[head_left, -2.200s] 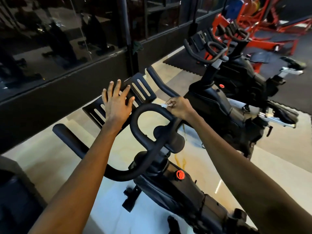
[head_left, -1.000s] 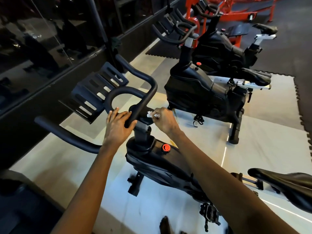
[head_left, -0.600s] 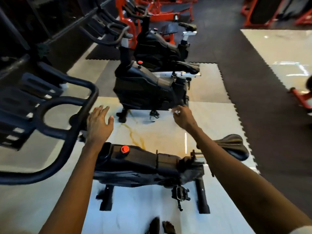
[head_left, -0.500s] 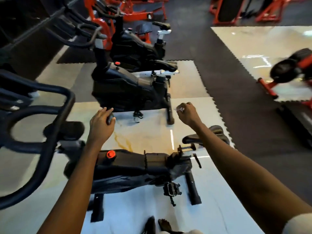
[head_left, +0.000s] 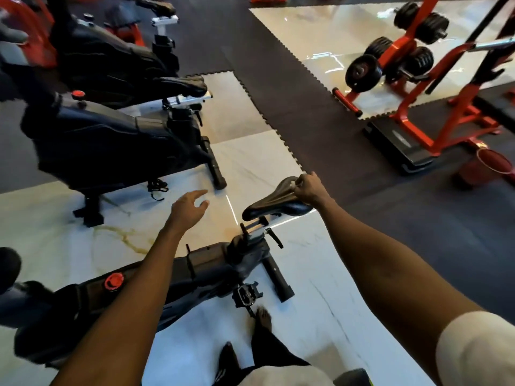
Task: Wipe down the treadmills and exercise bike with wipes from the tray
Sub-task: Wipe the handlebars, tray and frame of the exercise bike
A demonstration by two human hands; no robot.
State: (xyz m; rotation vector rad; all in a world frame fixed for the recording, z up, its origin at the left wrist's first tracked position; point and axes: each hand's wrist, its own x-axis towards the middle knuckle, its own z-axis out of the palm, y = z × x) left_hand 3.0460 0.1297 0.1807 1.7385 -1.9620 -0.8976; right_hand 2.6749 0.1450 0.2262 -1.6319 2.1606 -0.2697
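A black exercise bike (head_left: 200, 263) with a red knob stands right in front of me, its black saddle (head_left: 274, 200) pointing up and right. My right hand (head_left: 310, 188) rests on the saddle's rear and pinches a small white wipe (head_left: 293, 184), which barely shows under the fingers. My left hand (head_left: 189, 208) hovers in the air to the left of the saddle, with relaxed fingers and nothing in it. The bike's handlebars are out of the frame at left.
A second black bike (head_left: 111, 140) stands beyond, and a third (head_left: 111, 51) behind it. A red rack with black dumbbells (head_left: 390, 54) and a red frame (head_left: 434, 115) stand at right on dark rubber matting (head_left: 278, 79). My bare feet (head_left: 262, 319) are on white tile.
The view has swung from the handlebars to the saddle. My right hand carried the wipe back onto the saddle; my left hand let go of the handlebar and now hangs free.
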